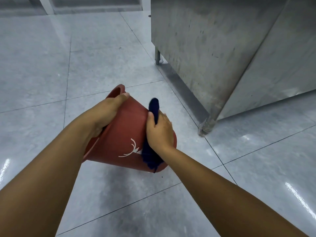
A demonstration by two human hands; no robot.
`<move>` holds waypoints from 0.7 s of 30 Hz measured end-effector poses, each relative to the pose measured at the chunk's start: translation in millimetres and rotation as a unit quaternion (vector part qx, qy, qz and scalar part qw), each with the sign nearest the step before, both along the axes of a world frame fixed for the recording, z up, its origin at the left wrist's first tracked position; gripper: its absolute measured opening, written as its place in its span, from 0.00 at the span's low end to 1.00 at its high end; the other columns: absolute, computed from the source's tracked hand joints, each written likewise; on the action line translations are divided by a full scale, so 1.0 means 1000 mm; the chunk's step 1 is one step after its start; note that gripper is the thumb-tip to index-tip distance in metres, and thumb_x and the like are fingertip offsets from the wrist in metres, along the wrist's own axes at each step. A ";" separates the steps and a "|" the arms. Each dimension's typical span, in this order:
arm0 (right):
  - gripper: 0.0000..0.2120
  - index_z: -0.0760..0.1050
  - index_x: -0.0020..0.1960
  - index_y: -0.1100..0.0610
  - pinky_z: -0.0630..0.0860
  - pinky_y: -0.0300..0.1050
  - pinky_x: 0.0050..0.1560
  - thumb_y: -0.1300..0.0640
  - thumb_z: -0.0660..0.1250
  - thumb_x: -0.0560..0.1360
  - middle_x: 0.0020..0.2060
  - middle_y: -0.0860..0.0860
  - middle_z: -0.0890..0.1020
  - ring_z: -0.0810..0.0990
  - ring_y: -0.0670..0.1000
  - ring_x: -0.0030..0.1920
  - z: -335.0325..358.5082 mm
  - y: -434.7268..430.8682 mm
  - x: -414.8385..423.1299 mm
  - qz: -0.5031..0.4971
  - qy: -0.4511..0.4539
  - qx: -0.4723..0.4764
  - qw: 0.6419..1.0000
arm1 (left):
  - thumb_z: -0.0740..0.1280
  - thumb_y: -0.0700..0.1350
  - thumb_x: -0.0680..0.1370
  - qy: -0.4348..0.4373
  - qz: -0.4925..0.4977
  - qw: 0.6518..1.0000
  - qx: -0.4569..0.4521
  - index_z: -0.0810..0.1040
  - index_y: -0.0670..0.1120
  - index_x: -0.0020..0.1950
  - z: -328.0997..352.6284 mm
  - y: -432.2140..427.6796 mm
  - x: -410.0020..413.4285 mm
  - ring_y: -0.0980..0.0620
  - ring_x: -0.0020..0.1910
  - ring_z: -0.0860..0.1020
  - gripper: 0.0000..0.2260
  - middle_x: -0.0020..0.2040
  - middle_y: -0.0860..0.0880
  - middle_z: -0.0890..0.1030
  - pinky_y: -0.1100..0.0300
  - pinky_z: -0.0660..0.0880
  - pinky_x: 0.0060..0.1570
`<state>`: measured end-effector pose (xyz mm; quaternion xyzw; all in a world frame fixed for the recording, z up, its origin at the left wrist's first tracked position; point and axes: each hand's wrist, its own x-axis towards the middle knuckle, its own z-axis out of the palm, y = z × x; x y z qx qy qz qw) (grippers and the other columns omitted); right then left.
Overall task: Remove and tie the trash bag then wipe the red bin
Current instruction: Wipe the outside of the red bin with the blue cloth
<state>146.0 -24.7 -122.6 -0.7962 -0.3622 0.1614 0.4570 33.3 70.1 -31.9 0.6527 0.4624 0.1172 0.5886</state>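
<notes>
1. Down over the grey tiled floor (85, 57), the red bin (126, 134) is tipped on its side between both hands; the narrow base end points away, and the wide mouth end is nearer the person and lower.
2. Left hand (104, 113) has its grip wrapped on the bin's upper left side near the base; the thumb lies along the top, and the fingers curl underneath, mostly out of sight.
3. Right hand (159, 132) presses a dark blue cloth (151, 158) against the bin's right side; its grip is closed round the cloth; one end pokes up past the fingers, the other hangs below the wrist over the bin wall.
4. White antler print (130, 149) sits on the bin wall, just left of the cloth.
5. Can't really tell if the lower rim touches the tiles; looks lifted to me.
6. Steel cabinet (213, 40) stands to the right on round legs (157, 56), apart from the bin.
</notes>
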 end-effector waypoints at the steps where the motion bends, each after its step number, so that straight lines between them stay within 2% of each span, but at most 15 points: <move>1: 0.23 0.74 0.62 0.56 0.68 0.57 0.66 0.44 0.49 0.80 0.60 0.54 0.79 0.74 0.57 0.64 -0.009 -0.007 0.009 -0.021 0.017 -0.020 0.999 | 0.61 0.61 0.76 -0.017 -0.001 1.000 -0.018 0.82 0.46 0.45 0.000 0.000 -0.005 0.51 0.32 0.84 0.19 0.35 0.47 0.86 0.59 0.78 0.33; 4: 0.22 0.75 0.55 0.58 0.74 0.51 0.55 0.44 0.50 0.80 0.53 0.56 0.81 0.78 0.56 0.52 -0.032 -0.030 0.034 -0.068 0.098 -0.064 0.991 | 0.65 0.53 0.77 -0.078 -0.001 0.995 -0.067 0.81 0.43 0.42 -0.003 -0.007 -0.006 0.50 0.28 0.82 0.14 0.32 0.45 0.84 0.59 0.78 0.29; 6: 0.22 0.75 0.55 0.58 0.72 0.46 0.49 0.44 0.50 0.80 0.52 0.55 0.81 0.78 0.54 0.49 -0.039 -0.039 0.039 -0.073 0.131 -0.066 0.986 | 0.66 0.48 0.76 -0.094 -0.001 0.993 -0.065 0.80 0.44 0.41 -0.003 -0.015 0.001 0.50 0.27 0.80 0.09 0.31 0.45 0.83 0.59 0.78 0.29; 8: 0.22 0.75 0.55 0.59 0.71 0.45 0.48 0.44 0.51 0.81 0.48 0.53 0.80 0.78 0.53 0.48 -0.038 -0.043 0.039 -0.084 0.157 -0.054 0.983 | 0.65 0.42 0.74 -0.092 0.006 0.994 -0.063 0.77 0.44 0.40 0.000 -0.020 0.006 0.51 0.25 0.77 0.04 0.29 0.46 0.80 0.60 0.77 0.28; 11: 0.21 0.74 0.49 0.58 0.68 0.44 0.43 0.44 0.50 0.81 0.39 0.49 0.77 0.76 0.53 0.44 -0.026 -0.044 0.034 -0.106 0.187 -0.029 0.976 | 0.62 0.34 0.69 -0.056 0.015 0.995 -0.077 0.75 0.45 0.32 0.006 -0.019 0.005 0.50 0.22 0.75 0.09 0.26 0.45 0.76 0.61 0.75 0.26; 13: 0.24 0.76 0.53 0.60 0.69 0.45 0.47 0.44 0.49 0.81 0.45 0.52 0.79 0.77 0.54 0.47 -0.014 -0.044 0.025 -0.097 0.174 -0.012 0.980 | 0.64 0.39 0.68 -0.030 0.020 0.995 -0.091 0.79 0.45 0.25 0.009 -0.023 0.007 0.47 0.22 0.78 0.11 0.26 0.43 0.79 0.59 0.76 0.30; 14: 0.25 0.75 0.57 0.60 0.71 0.46 0.51 0.43 0.49 0.81 0.50 0.55 0.80 0.77 0.55 0.50 -0.005 -0.041 0.016 -0.082 0.160 -0.004 0.984 | 0.67 0.45 0.70 -0.026 0.022 0.994 -0.100 0.82 0.44 0.27 0.011 -0.028 0.011 0.46 0.27 0.81 0.12 0.30 0.43 0.83 0.57 0.78 0.35; 16: 0.26 0.73 0.64 0.57 0.73 0.52 0.60 0.40 0.48 0.80 0.58 0.55 0.80 0.78 0.56 0.57 0.018 -0.028 -0.006 -0.040 0.143 0.027 0.988 | 0.65 0.62 0.72 -0.021 0.019 0.996 -0.084 0.86 0.46 0.46 0.008 -0.037 0.022 0.44 0.42 0.84 0.21 0.45 0.44 0.86 0.52 0.78 0.49; 17: 0.27 0.70 0.67 0.53 0.72 0.55 0.63 0.39 0.47 0.79 0.62 0.54 0.78 0.77 0.55 0.61 0.031 -0.021 -0.017 -0.019 0.152 0.050 0.987 | 0.61 0.67 0.72 -0.019 0.011 0.998 -0.061 0.82 0.48 0.55 0.005 -0.039 0.027 0.45 0.50 0.83 0.26 0.53 0.45 0.84 0.52 0.75 0.55; 18: 0.27 0.68 0.70 0.50 0.70 0.55 0.67 0.39 0.47 0.79 0.65 0.52 0.76 0.74 0.54 0.65 0.043 -0.013 -0.027 -0.002 0.171 0.070 0.983 | 0.58 0.69 0.73 -0.020 0.000 0.999 -0.037 0.79 0.50 0.61 0.003 -0.041 0.029 0.47 0.55 0.80 0.29 0.58 0.47 0.82 0.53 0.73 0.58; 19: 0.27 0.65 0.72 0.49 0.67 0.55 0.70 0.39 0.47 0.79 0.69 0.51 0.73 0.71 0.52 0.69 0.053 -0.007 -0.032 0.012 0.187 0.084 0.979 | 0.57 0.70 0.73 -0.026 -0.004 0.999 -0.025 0.78 0.51 0.62 0.002 -0.041 0.028 0.48 0.57 0.79 0.30 0.60 0.48 0.81 0.53 0.72 0.59; 21: 0.27 0.61 0.75 0.49 0.57 0.53 0.75 0.40 0.45 0.80 0.75 0.50 0.65 0.61 0.50 0.75 0.067 0.002 -0.036 0.041 0.193 0.102 0.975 | 0.59 0.70 0.72 -0.058 0.008 0.997 -0.051 0.81 0.53 0.57 0.002 -0.034 0.021 0.50 0.56 0.80 0.27 0.59 0.49 0.82 0.54 0.73 0.59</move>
